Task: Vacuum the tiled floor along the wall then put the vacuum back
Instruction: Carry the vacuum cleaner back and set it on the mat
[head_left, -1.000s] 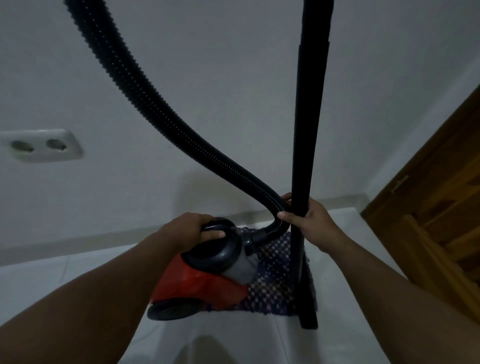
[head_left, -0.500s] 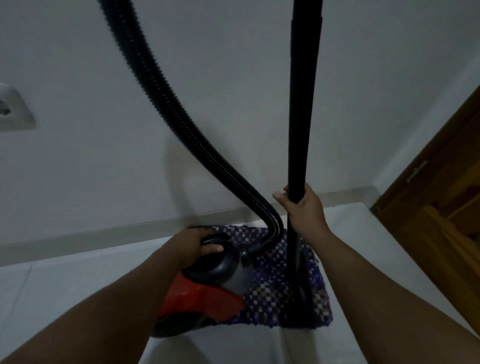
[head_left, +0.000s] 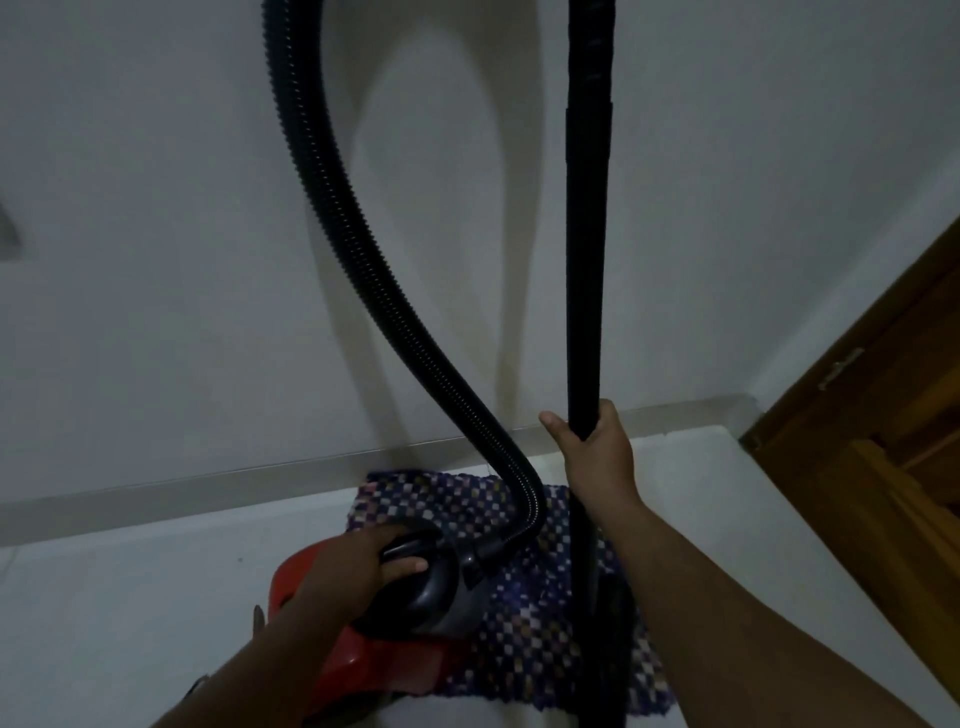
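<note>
We hold the red vacuum (head_left: 363, 654) by its dark handle, left hand (head_left: 358, 566) curled around it — it sits partly on the checkered mat (head_left: 519, 613) near the wall (head_left: 156, 260). Our right hand (head_left: 597, 452) grips the upright black wand (head_left: 587, 260); the hose (head_left: 363, 260) loops overhead.

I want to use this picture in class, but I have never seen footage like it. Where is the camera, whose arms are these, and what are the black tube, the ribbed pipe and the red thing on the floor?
The camera sits on a person's head and looks down, so the two arms are the wearer's own. The red thing is a vacuum cleaner, partly on a checked mat that lies on the pale tiled floor by a white wall. The left hand grips its dark carry handle. The right hand holds the stiff black tube upright. The ribbed hose joins the vacuum cleaner's front. A wooden door stands at the right.
</note>
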